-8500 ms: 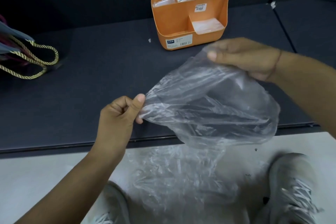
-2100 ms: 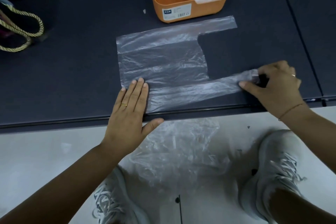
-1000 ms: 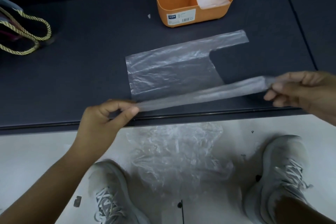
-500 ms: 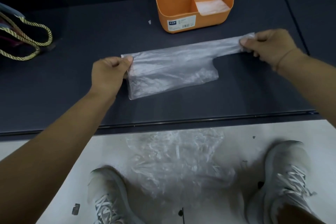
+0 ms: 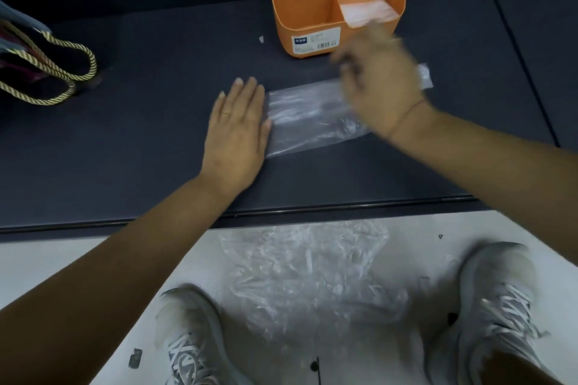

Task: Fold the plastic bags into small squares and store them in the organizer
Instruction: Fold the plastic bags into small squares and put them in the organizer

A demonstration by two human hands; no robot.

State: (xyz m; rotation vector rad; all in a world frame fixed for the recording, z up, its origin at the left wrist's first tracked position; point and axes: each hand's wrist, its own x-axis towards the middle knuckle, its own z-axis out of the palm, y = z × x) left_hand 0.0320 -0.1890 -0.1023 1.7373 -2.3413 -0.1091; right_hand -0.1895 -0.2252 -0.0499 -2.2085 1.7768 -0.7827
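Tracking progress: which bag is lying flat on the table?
The bag beside the left hand, a flat strip; the floor pile is crumpled, the rest sit in the organizer.

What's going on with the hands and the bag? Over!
Left hand flat at left end of bag. Right hand blurred over it, grip unclear. Bag folded to a strip on the table. Organizer just behind.

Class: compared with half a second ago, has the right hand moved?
Yes. The right hand has swept left along the plastic bag, from past the right side of the orange organizer to directly in front of it.
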